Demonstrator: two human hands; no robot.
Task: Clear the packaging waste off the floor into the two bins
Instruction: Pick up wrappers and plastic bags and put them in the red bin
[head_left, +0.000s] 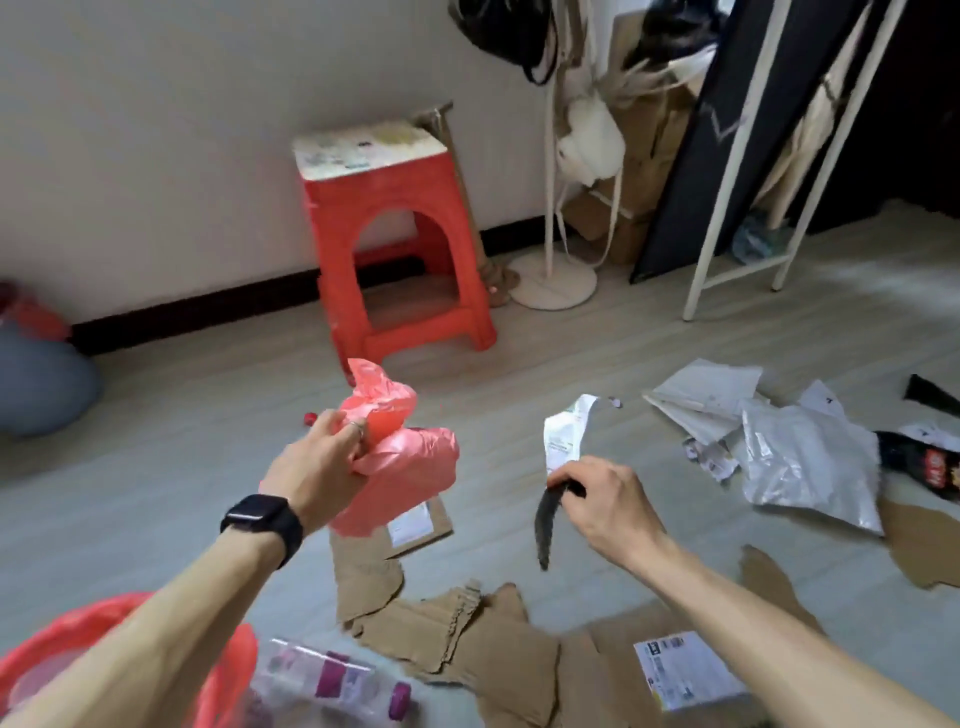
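Your left hand (317, 467) grips a crumpled red plastic bag (400, 452). Your right hand (602, 499) pinches a black strip (546, 525) with a white label. Both are above the floor (156, 493). Torn cardboard (467, 639) lies below them, grey mailer bags (800, 467) to the right.

A home room (lived-in): red stool (395, 244), clothes rack (748, 156).

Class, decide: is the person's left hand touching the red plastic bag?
Touching. The head view shows the left hand gripping the crumpled red plastic bag, fingers curled into it.
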